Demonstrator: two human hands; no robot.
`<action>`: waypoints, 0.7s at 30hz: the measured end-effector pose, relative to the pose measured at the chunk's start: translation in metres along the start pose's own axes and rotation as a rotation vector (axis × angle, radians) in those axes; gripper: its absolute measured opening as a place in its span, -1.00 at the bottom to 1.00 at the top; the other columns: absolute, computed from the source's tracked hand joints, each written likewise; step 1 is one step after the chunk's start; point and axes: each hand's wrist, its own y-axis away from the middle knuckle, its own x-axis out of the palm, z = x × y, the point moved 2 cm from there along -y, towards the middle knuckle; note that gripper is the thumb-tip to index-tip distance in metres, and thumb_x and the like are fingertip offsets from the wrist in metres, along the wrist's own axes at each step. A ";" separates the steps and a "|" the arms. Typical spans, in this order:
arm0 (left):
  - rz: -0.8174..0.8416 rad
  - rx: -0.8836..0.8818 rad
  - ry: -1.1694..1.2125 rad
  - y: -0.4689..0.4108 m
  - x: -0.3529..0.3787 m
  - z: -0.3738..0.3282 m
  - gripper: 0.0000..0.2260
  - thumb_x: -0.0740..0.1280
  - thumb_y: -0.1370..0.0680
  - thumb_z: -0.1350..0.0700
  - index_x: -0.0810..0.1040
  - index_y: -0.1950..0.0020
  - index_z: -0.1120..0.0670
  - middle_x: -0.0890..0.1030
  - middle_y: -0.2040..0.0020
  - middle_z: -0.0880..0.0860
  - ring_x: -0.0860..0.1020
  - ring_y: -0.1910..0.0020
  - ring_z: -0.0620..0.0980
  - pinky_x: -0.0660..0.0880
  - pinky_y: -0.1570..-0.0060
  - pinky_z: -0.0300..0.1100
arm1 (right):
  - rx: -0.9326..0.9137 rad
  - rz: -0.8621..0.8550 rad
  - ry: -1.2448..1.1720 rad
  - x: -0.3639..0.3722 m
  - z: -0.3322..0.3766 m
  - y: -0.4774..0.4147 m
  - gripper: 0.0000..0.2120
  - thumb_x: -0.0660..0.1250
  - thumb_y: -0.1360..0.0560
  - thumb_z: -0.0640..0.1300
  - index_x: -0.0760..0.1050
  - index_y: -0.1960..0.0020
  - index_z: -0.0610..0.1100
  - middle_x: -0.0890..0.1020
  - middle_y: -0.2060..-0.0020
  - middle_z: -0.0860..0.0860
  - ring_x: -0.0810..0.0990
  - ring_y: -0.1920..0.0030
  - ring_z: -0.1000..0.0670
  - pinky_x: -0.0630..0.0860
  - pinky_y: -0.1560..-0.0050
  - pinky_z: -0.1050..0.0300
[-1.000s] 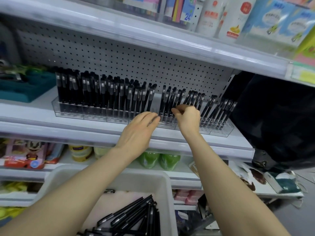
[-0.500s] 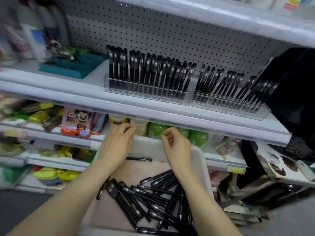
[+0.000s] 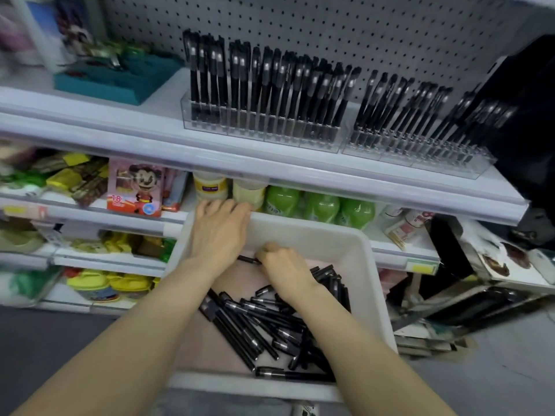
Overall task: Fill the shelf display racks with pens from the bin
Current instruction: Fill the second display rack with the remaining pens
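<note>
A white bin (image 3: 369, 265) below the shelf holds several loose black pens (image 3: 258, 322). My right hand (image 3: 282, 271) is down inside it, fingers curled, pinching a single black pen (image 3: 247, 259) that lies near the bin's far wall. My left hand (image 3: 219, 232) rests with relaxed fingers over the bin's far rim, holding nothing. On the white shelf above stand two clear display racks, the left rack (image 3: 261, 127) and the right rack (image 3: 420, 148), both packed with upright black pens.
A teal tray (image 3: 117, 76) sits left of the racks on the shelf (image 3: 150, 136). Green bottles (image 3: 321, 205) and jars line the lower shelf behind the bin. A black bag (image 3: 528, 109) hangs at the right. Packaged goods fill the left shelves.
Both hands came down from the racks into the bin. My right hand now pinches a pen by the far wall; my left hand has settled on the bin's rim.
</note>
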 end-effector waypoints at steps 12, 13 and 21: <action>-0.060 0.460 0.105 -0.006 -0.019 -0.031 -0.66 0.19 -0.60 -0.04 0.61 -0.17 0.12 0.60 -0.07 0.06 0.48 -0.11 0.07 0.30 -0.28 -0.06 | 0.366 -0.089 -0.856 -0.088 -0.062 0.027 -0.88 0.52 -0.37 -0.16 0.59 0.18 -0.07 0.68 0.23 -0.01 0.63 0.22 0.01 0.53 0.19 0.18; -0.044 0.448 0.088 -0.009 -0.019 -0.035 -0.66 0.17 -0.60 -0.05 0.62 -0.16 0.11 0.61 -0.03 0.05 0.50 -0.07 0.07 0.34 -0.23 -0.07 | 0.387 -0.142 -1.003 -0.099 -0.067 0.030 -0.89 0.52 -0.38 -0.21 0.60 0.17 -0.11 0.69 0.23 -0.07 0.65 0.23 -0.05 0.56 0.22 0.16; -0.020 0.261 0.189 -0.051 -0.040 -0.100 -0.63 0.07 -0.59 -0.09 0.61 0.02 0.07 0.63 0.14 0.02 0.54 0.13 0.09 0.44 0.21 -0.08 | 0.468 -0.567 -1.654 -0.119 -0.089 0.034 -0.83 0.48 -0.42 -0.34 0.56 0.03 -0.27 0.65 0.22 -0.16 0.60 0.30 0.02 0.56 0.20 0.25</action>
